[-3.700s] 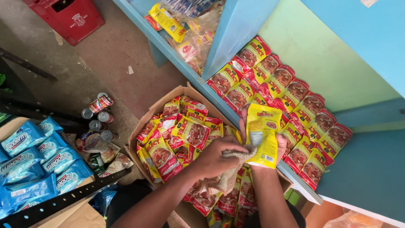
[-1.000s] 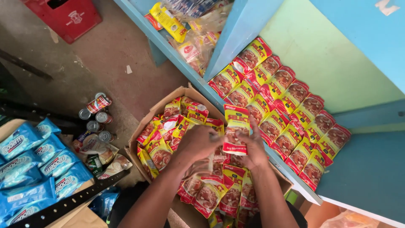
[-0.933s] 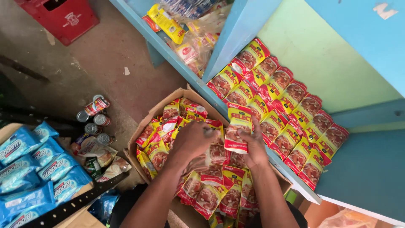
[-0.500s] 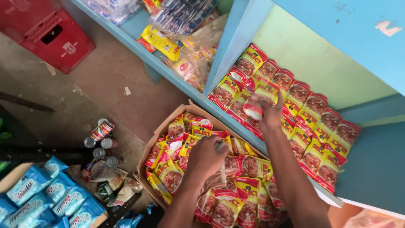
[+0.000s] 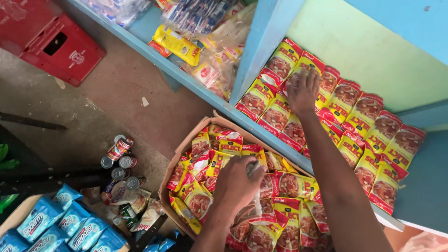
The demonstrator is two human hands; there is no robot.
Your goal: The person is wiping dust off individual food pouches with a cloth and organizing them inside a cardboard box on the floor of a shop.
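Shelf (image 5: 415, 196): rows of red-and-yellow sachets (image 5: 368, 140) lie overlapping beneath and beside the right hand (image 5: 302, 89). That hand, half a second ago holding a sachet above the row, now lies flat, fingers spread, pressing the sachet into the top-left rows; nothing gripped. Box (image 5: 186, 144): open, full of matching sachets, under the left hand (image 5: 238, 183), which has closed on crumpled clear wrap (image 5: 254, 205) there. Cans (image 5: 120, 161) stand well left of it.

The red plastic crate (image 5: 51, 39) at the upper left is cut off by the frame edge. The blue shiny packets (image 5: 60, 228) at the lower left run off the bottom. The brown cardboard box (image 5: 175, 161) hides under the left hand (image 5: 238, 184) and its red and yellow packets.
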